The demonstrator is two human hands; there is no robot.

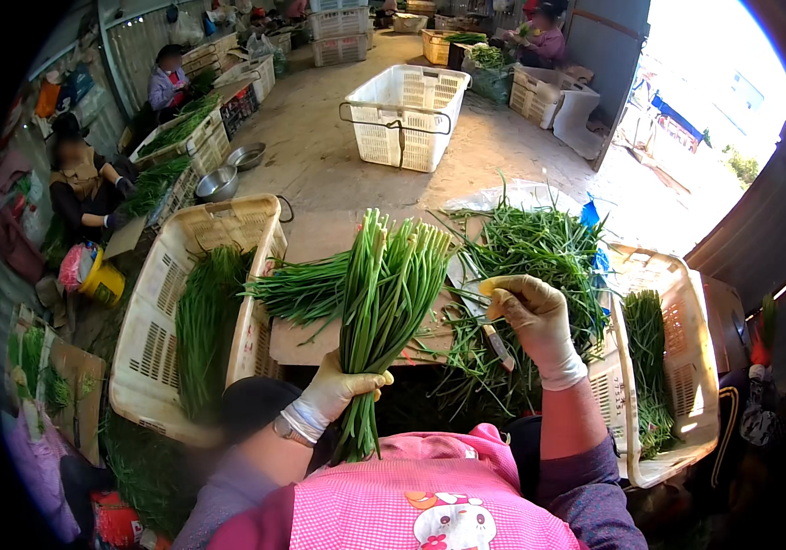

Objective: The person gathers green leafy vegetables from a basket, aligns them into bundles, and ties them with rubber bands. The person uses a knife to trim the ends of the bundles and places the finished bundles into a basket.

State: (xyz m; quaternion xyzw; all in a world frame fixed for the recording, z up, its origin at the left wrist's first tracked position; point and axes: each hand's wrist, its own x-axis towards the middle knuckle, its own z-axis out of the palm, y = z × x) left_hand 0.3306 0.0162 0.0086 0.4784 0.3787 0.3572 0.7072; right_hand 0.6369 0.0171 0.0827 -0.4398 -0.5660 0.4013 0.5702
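Note:
My left hand (341, 392), in a pale glove, is closed around a bunch of green garlic chives (393, 295), its cut stem ends pointing up and away from me. To the right my gloved right hand (527, 313) is raised, fingers curled with thumb and index close together; whether anything thin is between them I cannot tell. A knife (498, 344) with a broad blade lies beside that hand, partly under loose leaves. More chives (310, 285) lie on the board (303, 344) behind the held bunch. A heap of loose green leaves (537, 240) covers the board's right side.
Plastic crates holding chives stand at my left (152, 392) and right (699, 385). Ahead on the floor is a white crate (403, 137). Metal bowls (217, 184) sit at the left. Several people work nearby, one with gloved hands (116, 220) at the left. A yellow bucket (105, 278) stands there too.

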